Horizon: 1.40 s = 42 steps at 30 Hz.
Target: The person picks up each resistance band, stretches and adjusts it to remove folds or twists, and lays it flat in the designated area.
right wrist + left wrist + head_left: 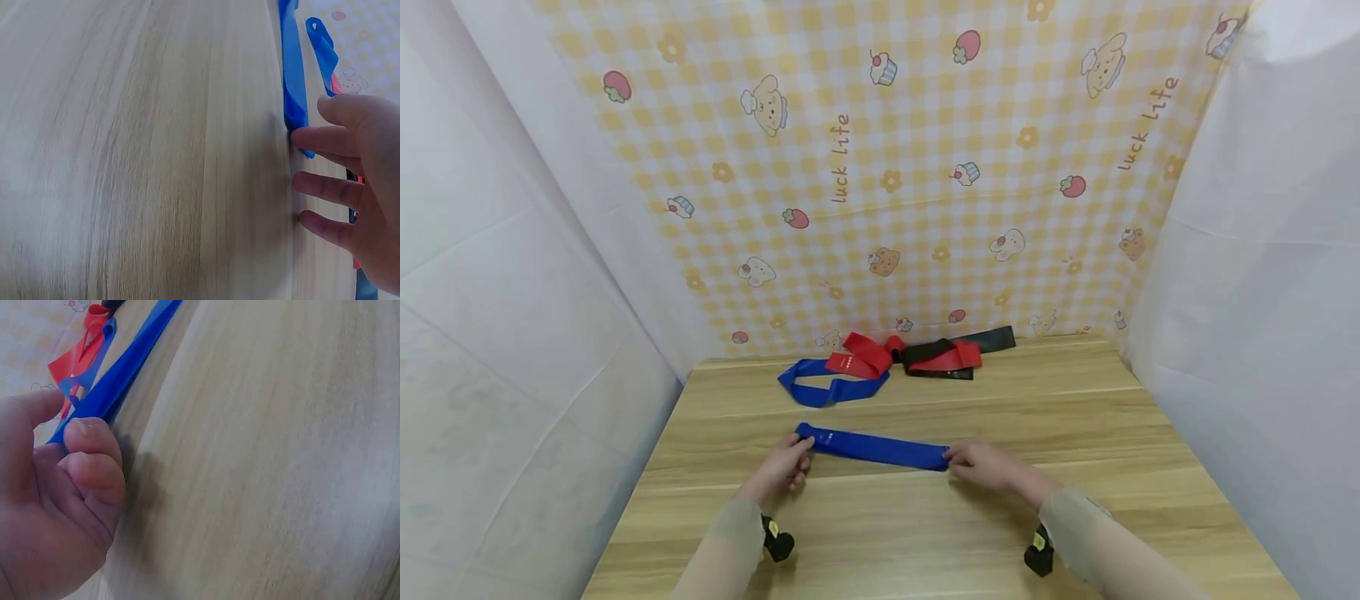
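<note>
A blue resistance band point(880, 448), flattened into a long strip with small pale print near its left end, lies across the table in the head view. My left hand point(786, 467) pinches its left end, thumb on one side and curled fingers on the other; the left wrist view shows the band point(128, 375) running away from them. At the opposite end, my right hand point(988, 465) touches the band with its index finger. In the right wrist view that hand point(369, 169) has its fingers spread fairly straight, with the thumb apart from them.
Behind the strip, another blue band point(857, 388) lies in an open loop. Red bands point(868, 357) overlap it, tangled with black bands point(992, 340) to the right. A checked cloth point(925, 208) hangs at the table's back edge; white sheets point(1247, 250) flank both sides.
</note>
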{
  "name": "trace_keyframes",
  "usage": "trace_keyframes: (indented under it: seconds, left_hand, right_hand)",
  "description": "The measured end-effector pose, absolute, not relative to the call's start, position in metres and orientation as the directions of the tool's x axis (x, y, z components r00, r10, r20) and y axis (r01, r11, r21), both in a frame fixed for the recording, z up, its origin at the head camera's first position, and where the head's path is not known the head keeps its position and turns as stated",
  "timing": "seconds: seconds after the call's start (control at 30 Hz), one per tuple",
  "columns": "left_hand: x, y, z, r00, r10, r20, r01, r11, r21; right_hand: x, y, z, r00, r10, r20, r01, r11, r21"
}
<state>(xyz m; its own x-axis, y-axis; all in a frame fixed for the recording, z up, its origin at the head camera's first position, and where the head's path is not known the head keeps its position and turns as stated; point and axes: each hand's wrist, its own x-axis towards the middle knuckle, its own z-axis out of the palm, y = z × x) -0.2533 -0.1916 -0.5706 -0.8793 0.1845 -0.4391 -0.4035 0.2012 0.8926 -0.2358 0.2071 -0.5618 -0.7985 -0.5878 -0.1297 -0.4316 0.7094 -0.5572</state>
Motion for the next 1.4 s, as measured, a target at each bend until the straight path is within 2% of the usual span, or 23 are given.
trace_keyframes:
  seconds: [0.2, 0.33, 0.5, 0.6, 0.67, 1.07, 1.4]
  left_hand:
    - [-0.248, -0.199, -0.572, -0.904, 0.202, -0.377, -0.316, 0.277, 0.907]
    - [-0.254, -0.202, -0.573, -0.918, 0.211, -0.337, -0.268, 0.299, 0.916]
    - [-0.26, -0.2, -0.574, -0.93, 0.168, -0.326, -0.27, 0.289, 0.918]
    - [-0.262, -0.199, -0.575, -0.936, 0.128, -0.327, -0.287, 0.257, 0.923]
    - [-0.264, -0.199, -0.576, -0.94, 0.1, -0.327, -0.297, 0.237, 0.925]
    - [-0.266, -0.196, -0.579, -0.941, 0.049, -0.334, -0.32, 0.184, 0.929]
    - [-0.256, -0.199, -0.59, -0.937, 0.034, -0.347, -0.338, 0.166, 0.927]
  right_hand:
    - [-0.238, 0.2, -0.565, -0.855, -0.499, -0.141, -0.268, 0.658, -0.703]
    - [-0.242, 0.196, -0.568, -0.905, -0.414, -0.097, -0.189, 0.597, -0.78]
    - [-0.247, 0.193, -0.576, -0.979, -0.191, -0.071, -0.038, 0.516, -0.856]
    - [-0.25, 0.191, -0.578, -0.994, -0.064, -0.088, 0.045, 0.498, -0.866]
    - [-0.252, 0.191, -0.58, -0.996, -0.026, -0.083, 0.058, 0.509, -0.859]
    - [-0.261, 0.185, -0.58, -0.995, -0.053, -0.082, 0.034, 0.604, -0.796]
    - [-0.257, 0.179, -0.588, -0.983, 0.001, -0.182, 0.15, 0.575, -0.804]
